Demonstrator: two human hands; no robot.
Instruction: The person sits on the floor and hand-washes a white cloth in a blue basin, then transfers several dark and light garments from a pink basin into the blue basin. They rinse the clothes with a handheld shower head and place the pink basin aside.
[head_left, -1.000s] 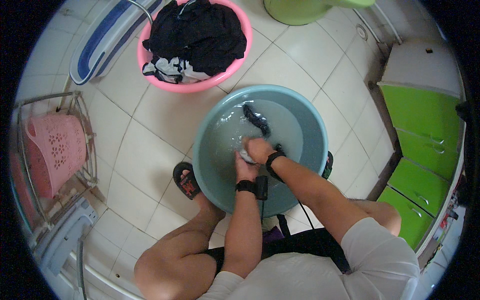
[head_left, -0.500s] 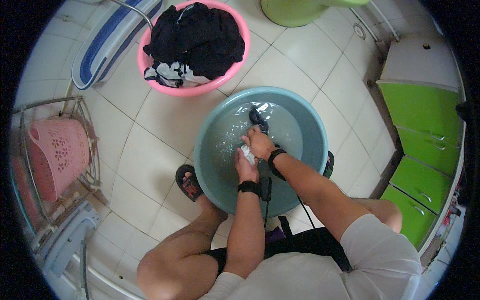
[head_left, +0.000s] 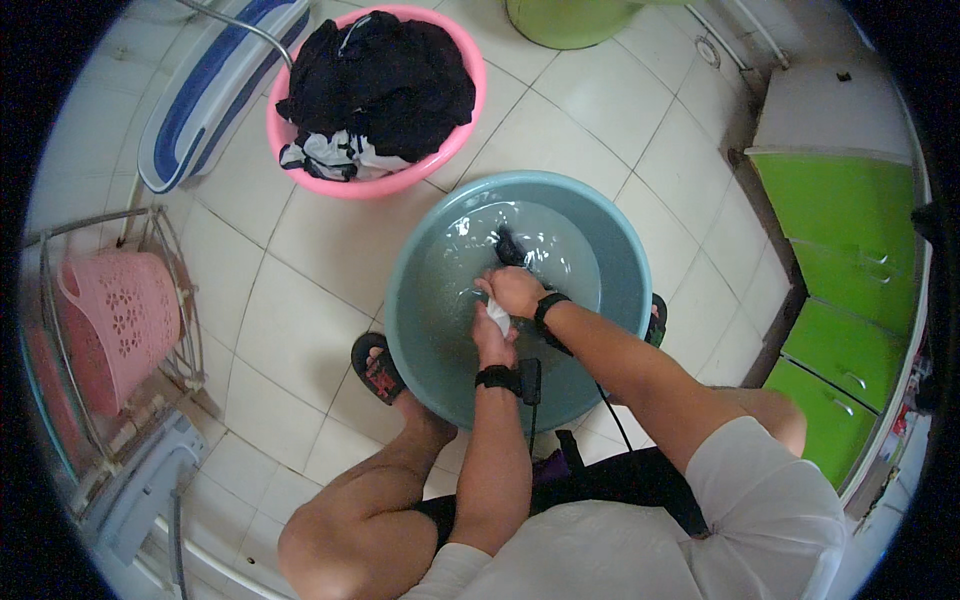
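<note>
Over the water in a blue-green basin (head_left: 628, 245), my two hands are close together with a small white cloth (head_left: 499, 316) bunched between them. My left hand (head_left: 493, 342) is closed around its lower end, nearer to me. Just above, my right hand (head_left: 516, 292) grips the upper part, its fingers curled and partly hiding the cloth. A dark piece of cloth (head_left: 509, 247) floats half sunk in the cloudy water just beyond my right hand. Black bands with cables circle both wrists.
Beyond the basin stands a pink tub (head_left: 475, 95) heaped with black and white clothes (head_left: 385, 85). A pink perforated basket (head_left: 130, 320) sits in a rack at the left. Green cabinets (head_left: 840, 215) line the right side. My slippered feet flank the basin on the tiles.
My right hand has turned slightly and closed in over the white cloth, which now looks more tightly bunched. The view has shifted a little.
</note>
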